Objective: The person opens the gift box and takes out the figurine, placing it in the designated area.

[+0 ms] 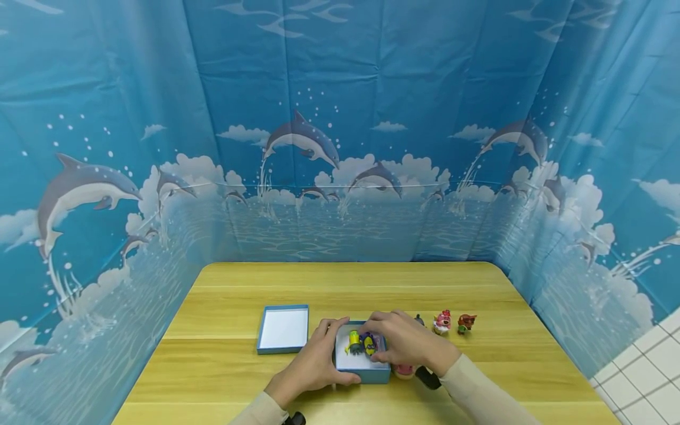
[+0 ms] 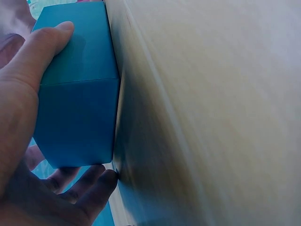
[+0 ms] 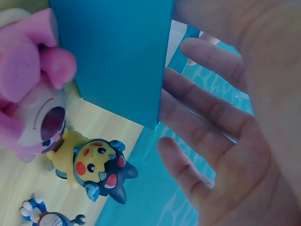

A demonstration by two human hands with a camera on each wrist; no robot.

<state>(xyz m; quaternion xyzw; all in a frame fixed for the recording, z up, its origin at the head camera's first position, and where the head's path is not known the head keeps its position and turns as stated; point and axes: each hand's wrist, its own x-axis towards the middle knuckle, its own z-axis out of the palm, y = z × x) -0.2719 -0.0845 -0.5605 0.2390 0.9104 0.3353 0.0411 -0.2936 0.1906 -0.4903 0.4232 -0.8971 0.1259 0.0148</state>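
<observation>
My left hand (image 1: pixel 319 357) grips a blue open-topped box (image 1: pixel 374 376) from its left. In the left wrist view the thumb presses one wall of the box (image 2: pixel 77 122) and the fingers wrap behind the opposite one. From the right, my right hand (image 1: pixel 409 341) reaches over the rim, thumb and index finger around a yellow-and-purple toy figure (image 1: pixel 369 345) inside. Beside it on the white bottom lies a yellow-and-dark toy figure (image 1: pixel 354 342). In the right wrist view, other fingers (image 3: pixel 197 122) of that hand extend along the outside wall; the thumb's tip is hidden there.
The shallow box lid (image 1: pixel 284 329) lies left on the wooden table (image 1: pixel 223 378), white inside facing up. Right of the box are a pink plush-like figure (image 3: pixel 28 61), a yellow Pikachu figure (image 3: pixel 94 165), a blue-and-white figure (image 3: pixel 47 217), a pink-and-white figure (image 1: pixel 443 321) and a brown figure (image 1: pixel 466 323).
</observation>
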